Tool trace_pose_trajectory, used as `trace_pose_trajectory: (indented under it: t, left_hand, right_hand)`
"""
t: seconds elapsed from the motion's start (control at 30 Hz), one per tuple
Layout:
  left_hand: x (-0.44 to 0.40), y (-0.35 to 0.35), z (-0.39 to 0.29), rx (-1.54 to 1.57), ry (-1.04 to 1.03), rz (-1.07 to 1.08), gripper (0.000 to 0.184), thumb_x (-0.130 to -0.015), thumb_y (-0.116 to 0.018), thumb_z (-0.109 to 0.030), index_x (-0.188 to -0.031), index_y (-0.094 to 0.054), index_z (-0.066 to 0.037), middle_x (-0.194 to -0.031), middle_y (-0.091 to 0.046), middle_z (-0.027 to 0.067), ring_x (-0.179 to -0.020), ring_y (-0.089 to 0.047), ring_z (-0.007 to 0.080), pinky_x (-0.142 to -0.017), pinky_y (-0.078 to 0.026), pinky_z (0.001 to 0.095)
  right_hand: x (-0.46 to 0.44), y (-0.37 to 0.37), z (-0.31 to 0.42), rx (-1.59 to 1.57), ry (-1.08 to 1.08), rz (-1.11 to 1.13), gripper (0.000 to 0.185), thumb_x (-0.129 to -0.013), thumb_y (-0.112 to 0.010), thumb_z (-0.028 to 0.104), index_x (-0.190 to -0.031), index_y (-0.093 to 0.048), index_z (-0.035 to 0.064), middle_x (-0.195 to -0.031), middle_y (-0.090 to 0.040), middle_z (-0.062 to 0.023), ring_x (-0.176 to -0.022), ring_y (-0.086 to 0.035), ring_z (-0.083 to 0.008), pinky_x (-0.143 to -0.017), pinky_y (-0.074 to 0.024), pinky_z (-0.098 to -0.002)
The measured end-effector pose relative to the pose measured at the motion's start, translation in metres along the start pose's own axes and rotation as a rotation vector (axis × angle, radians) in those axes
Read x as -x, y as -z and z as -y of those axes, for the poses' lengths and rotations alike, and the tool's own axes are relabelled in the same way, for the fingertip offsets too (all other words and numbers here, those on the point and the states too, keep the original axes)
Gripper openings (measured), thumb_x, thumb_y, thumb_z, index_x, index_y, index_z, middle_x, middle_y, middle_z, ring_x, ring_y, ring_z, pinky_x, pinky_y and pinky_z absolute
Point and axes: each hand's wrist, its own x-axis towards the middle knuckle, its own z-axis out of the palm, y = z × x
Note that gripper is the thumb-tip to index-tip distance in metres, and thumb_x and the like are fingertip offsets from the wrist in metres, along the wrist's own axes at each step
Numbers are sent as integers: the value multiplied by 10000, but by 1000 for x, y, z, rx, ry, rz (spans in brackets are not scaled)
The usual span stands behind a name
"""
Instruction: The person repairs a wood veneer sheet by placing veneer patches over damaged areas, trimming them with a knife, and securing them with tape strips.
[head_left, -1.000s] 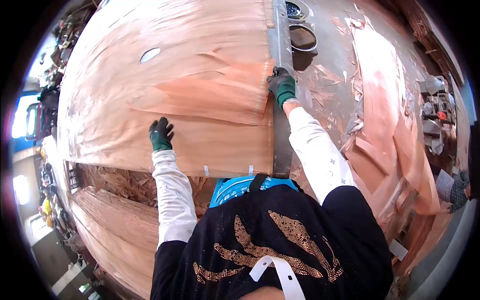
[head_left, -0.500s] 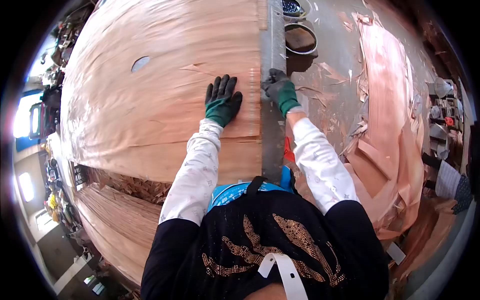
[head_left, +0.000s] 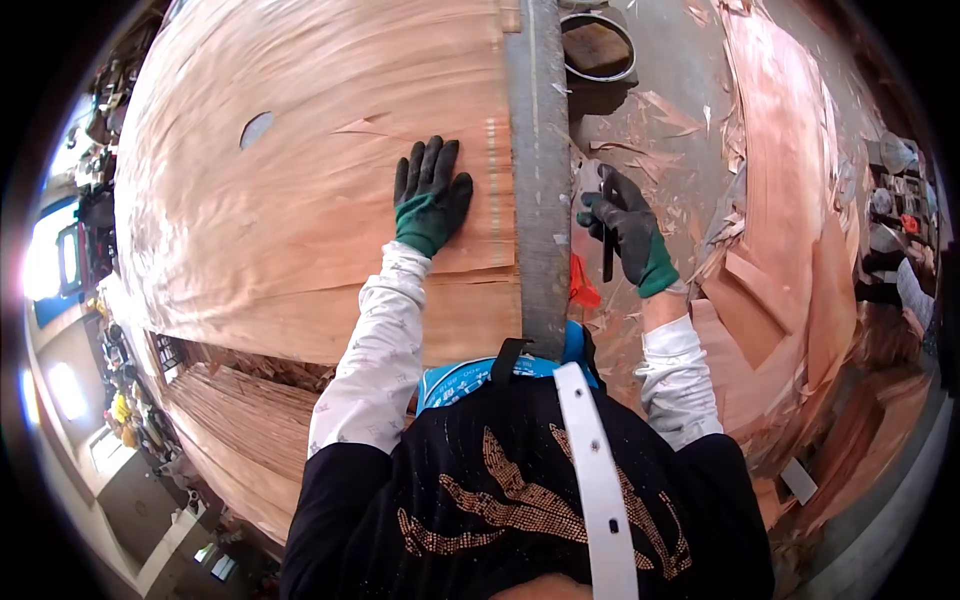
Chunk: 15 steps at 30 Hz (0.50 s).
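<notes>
My left hand (head_left: 433, 195), in a black and green glove, lies flat on the wood veneer sheet (head_left: 300, 210) with its fingers stretched out. The sheet's straight right edge runs along a grey metal strip (head_left: 542, 150). To the right of that strip, my right hand (head_left: 628, 225) is raised and closed around a knife (head_left: 607, 258). Its black handle sticks out below the fingers, and a pale blade-like part shows above them. A small flap of torn veneer (head_left: 362, 126) and an oval hole (head_left: 257, 131) lie beyond my left hand.
A round container (head_left: 598, 48) with a brown block in it stands at the far right of the strip. Veneer scraps (head_left: 665, 115) litter the grey floor. Long veneer strips (head_left: 780, 200) are heaped at the right. Stacked veneer (head_left: 245, 420) lies at the lower left.
My right hand has moved off the metal strip to the right and toward me, turning so the knife shows. My left hand stays flat on the veneer.
</notes>
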Motion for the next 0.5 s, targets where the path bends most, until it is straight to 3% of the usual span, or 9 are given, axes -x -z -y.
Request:
trace_pose_trajectory:
  t: [0.13,0.17,0.2,0.27,0.33,0.47,0.5]
  left_hand:
    - [0,0,2,33,2,11,548,-901,-578,-341,-1407,-465,-164,-1479,-436,142,-1387,-368,360,-1152,-246,522]
    - [2,-2,4,68,1,9,539,-908,-567,-348,-1403,-467,-160,-1475,-438,146,-1385,-367,365,-1152,-239,530]
    - [2,-2,7,102,1,6,532,-915,-557,-356,-1400,-469,-156,-1471,-440,151,-1383,-366,369,-1153,-233,538]
    - [-3,0,20,197,-10,-175,493,-896,-608,-253,-1359,-509,-120,-1371,-529,168,-1295,-462,373,-1098,-342,497]
    - [-11,-1,41,362,36,-345,473,-884,-626,-194,-1337,-528,-99,-1312,-571,176,-1235,-514,377,-1057,-398,474]
    - [-12,-13,60,413,176,-206,439,-884,-587,-125,-1319,-541,-81,-1237,-607,195,-1185,-541,386,-1028,-427,456]
    - [-6,-14,60,346,100,-268,451,-882,-571,-110,-1331,-532,-80,-1236,-609,191,-1197,-533,387,-1032,-426,454]
  right_hand:
    - [-3,-19,4,350,26,66,541,-904,-611,47,-1415,-435,56,-1067,-621,-97,-851,-617,-157,-700,-517,-278]
    - [-3,-28,6,301,-47,48,544,-908,-589,22,-1426,-428,62,-1149,-628,-123,-893,-630,-155,-711,-513,-281]
    - [-5,-38,10,240,14,75,548,-905,-590,21,-1427,-426,61,-1171,-625,-136,-906,-635,-158,-716,-517,-288]
    - [-12,-56,17,115,131,131,556,-900,-591,18,-1428,-421,59,-1215,-619,-162,-932,-645,-166,-727,-525,-303]
    - [-32,-79,19,387,245,126,412,-899,-597,67,-1308,-547,73,-1169,-653,-150,-924,-664,-202,-763,-535,-329]
    - [-70,-133,4,712,532,150,304,-870,-578,69,-1163,-648,111,-1111,-672,-144,-931,-670,-286,-800,-539,-380]
    - [-82,-145,-7,716,615,145,290,-861,-573,68,-1130,-666,122,-1092,-676,-142,-936,-668,-306,-807,-538,-394]
